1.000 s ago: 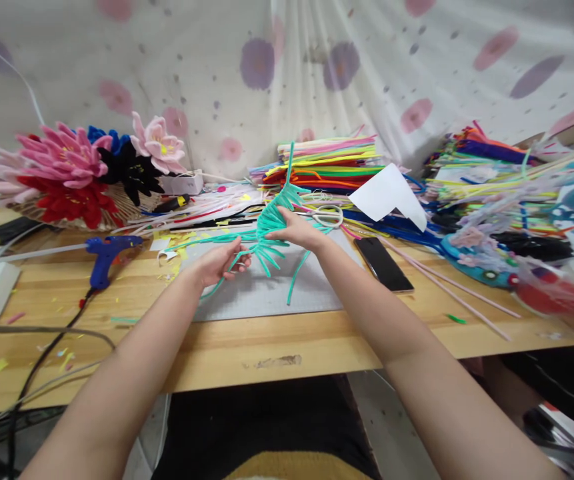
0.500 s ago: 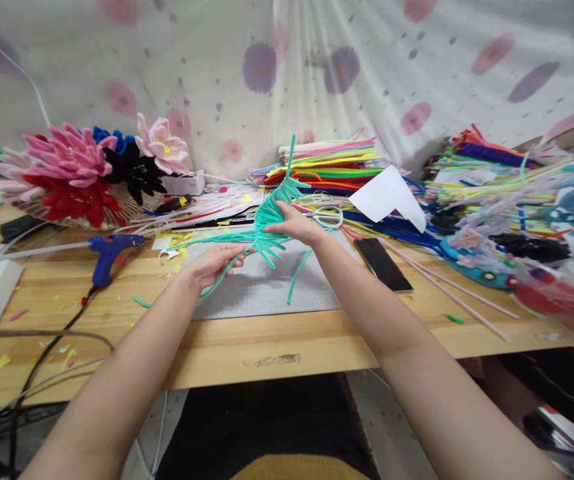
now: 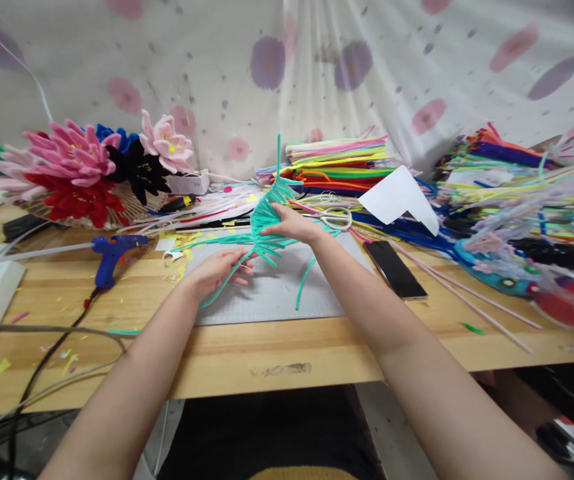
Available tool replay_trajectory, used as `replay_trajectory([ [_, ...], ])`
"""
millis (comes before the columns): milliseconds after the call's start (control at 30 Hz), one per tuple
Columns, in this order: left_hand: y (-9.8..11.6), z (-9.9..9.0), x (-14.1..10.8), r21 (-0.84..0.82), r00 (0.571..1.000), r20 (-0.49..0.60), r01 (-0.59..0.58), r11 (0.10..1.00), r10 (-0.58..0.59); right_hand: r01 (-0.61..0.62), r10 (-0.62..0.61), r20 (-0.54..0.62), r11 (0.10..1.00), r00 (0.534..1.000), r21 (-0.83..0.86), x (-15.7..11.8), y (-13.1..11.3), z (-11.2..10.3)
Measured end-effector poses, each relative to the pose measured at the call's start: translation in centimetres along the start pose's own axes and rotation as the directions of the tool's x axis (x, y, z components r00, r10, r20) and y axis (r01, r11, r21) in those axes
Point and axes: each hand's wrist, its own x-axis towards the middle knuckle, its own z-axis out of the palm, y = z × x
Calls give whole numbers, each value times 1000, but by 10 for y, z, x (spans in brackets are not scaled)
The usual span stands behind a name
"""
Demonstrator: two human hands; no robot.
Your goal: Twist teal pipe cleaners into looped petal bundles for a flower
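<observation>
- Step in hand, judged from the pose: shaping or binding a green fuzzy-stem piece [image 3: 265,217], with one side steadied while a strand is worked at its lower end.
- That piece is at the centre of the frame, raised above a grey mat [image 3: 277,297] on the table [image 3: 217,360]; its ribs fan out and a single stem points up from its top.
- Right hand [image 3: 291,223]: fingers grasp the fan by its right edge, thumb side on the near face; the remaining fingers are hidden behind.
- Left hand [image 3: 224,269]: just below and left of the fan, fingers partly spread, a green strand [image 3: 218,288] running between the thumb and the others towards lower left. Whether they pinch it tight, I cannot tell.
- Loose green stems [image 3: 207,240] reach left from behind the fan; another stem [image 3: 305,283] curves down over the mat, right of centre, its upper end near the right forearm.
- The next move seems to call for a steady right hold, with the left closing firmly on the strand and guiding it snugly against the fan's base without crushing the ribs.
</observation>
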Motion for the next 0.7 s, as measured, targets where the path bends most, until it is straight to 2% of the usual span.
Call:
replay_trajectory([
  [167, -4, -6, 4, 11, 1000, 14, 20, 1000, -20, -22, 25, 54, 998, 998, -64, 8, 1, 5],
  [400, -12, 6, 12, 82, 996, 19, -93, 992, 92, 15, -8, 79, 996, 997, -82, 13, 13, 15],
  [567, -18, 12, 21, 56, 982, -116, -146, 988, 152, -13, 19, 67, 997, 998, -79, 14, 18, 14],
  [700, -20, 14, 28, 28, 965, -209, -153, 988, 155, -43, 52, 59, 988, 997, -151, 18, 22, 12],
])
